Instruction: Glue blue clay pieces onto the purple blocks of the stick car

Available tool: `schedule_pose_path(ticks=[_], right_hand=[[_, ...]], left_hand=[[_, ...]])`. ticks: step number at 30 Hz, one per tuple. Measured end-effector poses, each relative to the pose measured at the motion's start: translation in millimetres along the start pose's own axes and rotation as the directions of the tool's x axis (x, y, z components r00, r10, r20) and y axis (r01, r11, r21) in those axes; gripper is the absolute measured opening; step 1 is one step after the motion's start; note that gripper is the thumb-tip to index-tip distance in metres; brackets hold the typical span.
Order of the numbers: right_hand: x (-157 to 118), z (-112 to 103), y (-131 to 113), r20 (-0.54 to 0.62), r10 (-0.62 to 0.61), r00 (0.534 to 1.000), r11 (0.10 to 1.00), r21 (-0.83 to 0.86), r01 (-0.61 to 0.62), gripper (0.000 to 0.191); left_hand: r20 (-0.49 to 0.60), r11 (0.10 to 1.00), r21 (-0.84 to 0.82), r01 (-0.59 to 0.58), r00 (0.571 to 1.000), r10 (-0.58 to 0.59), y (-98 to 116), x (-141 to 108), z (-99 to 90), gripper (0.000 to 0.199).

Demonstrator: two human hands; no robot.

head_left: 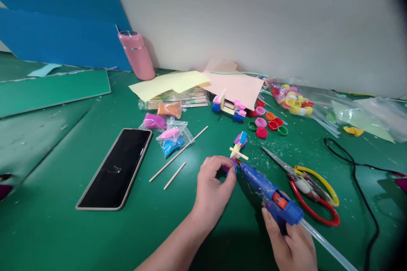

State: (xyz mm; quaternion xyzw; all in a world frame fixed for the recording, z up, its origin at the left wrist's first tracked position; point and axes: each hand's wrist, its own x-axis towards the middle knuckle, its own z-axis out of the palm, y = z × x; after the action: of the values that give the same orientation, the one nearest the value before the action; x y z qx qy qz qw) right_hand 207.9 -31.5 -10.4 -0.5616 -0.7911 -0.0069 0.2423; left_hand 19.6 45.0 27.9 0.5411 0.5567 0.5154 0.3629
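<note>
My right hand (291,243) is wrapped round the handle of a blue hot glue gun (259,184). A clear glue stick (327,243) runs out of its back end. The gun's nozzle touches or nearly touches a small toy car (235,152) made of pale wooden sticks, with purple and blue wheels. Thumb and fingers of my left hand (216,178) pinch the near end of this car, partly hiding the wheels there. A second toy car (229,106), with pink and blue wheels, stands farther back.
Scissors (305,182) lie right of the glue gun, near a black cord (356,169). Bottle caps (261,123) are scattered behind. To the left are wooden sticks (174,175), clay packets (171,139) and a phone (116,169). A pink bottle (138,57) stands by the wall.
</note>
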Motion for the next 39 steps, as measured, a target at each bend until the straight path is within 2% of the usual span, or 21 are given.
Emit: schedule_pose_path(ticks=[8, 18, 26, 28, 31, 33, 36, 38, 39], right_hand=[[0.4, 0.4, 0.7, 0.015, -0.006, 1.000, 1.000, -0.027, 0.006, 0.041], [0.5, -3.8, -3.0, 0.020, 0.181, 0.983, 0.983, 0.010, -0.181, 0.047], [1.1, -6.6, -5.9, -0.046, 0.256, 0.966, 0.967, 0.011, -0.255, 0.041], [4.1, -7.7, -8.2, -0.014, 0.348, 0.937, 0.935, 0.070, -0.346, 0.039], [14.2, -13.9, -10.8, 0.052, 0.522, 0.851, 0.827, 0.211, -0.521, 0.034], [23.2, -22.0, -6.1, 0.066, 0.591, 0.804, 0.750, 0.322, -0.578, 0.032], [36.2, -38.5, 18.3, 0.023, 0.665, 0.746, 0.681, 0.392, -0.619, 0.032], [43.5, -50.2, 45.2, 0.033, 0.696, 0.718, 0.664, 0.353, -0.660, 0.023], [46.9, -55.6, 60.4, 0.018, 0.680, 0.733, 0.687, 0.332, -0.646, 0.017]], left_hand=[[-0.007, 1.000, 0.001, 0.007, 1.000, -0.007, 0.5, -0.2, 0.6, 0.008], [-0.005, 1.000, 0.000, -0.004, 1.000, 0.004, -0.3, 0.3, 1.1, 0.009], [-0.003, 1.000, 0.006, 0.000, 1.000, 0.000, 1.0, -0.1, 0.1, 0.010], [-0.006, 1.000, 0.008, -0.002, 1.000, 0.002, 1.5, -0.4, -0.1, 0.010], [-0.012, 1.000, 0.007, -0.005, 1.000, 0.005, 2.0, -0.4, -0.2, 0.010], [-0.014, 1.000, 0.005, -0.006, 1.000, 0.006, 2.6, 0.0, -0.4, 0.011], [-0.016, 1.000, -0.003, -0.014, 1.000, 0.014, 4.0, 0.8, -0.7, 0.011], [-0.024, 1.000, -0.007, -0.024, 0.999, 0.023, 4.7, 1.3, -0.7, 0.011], [-0.031, 1.000, -0.007, -0.028, 0.999, 0.028, 4.8, 1.6, -0.6, 0.011]])
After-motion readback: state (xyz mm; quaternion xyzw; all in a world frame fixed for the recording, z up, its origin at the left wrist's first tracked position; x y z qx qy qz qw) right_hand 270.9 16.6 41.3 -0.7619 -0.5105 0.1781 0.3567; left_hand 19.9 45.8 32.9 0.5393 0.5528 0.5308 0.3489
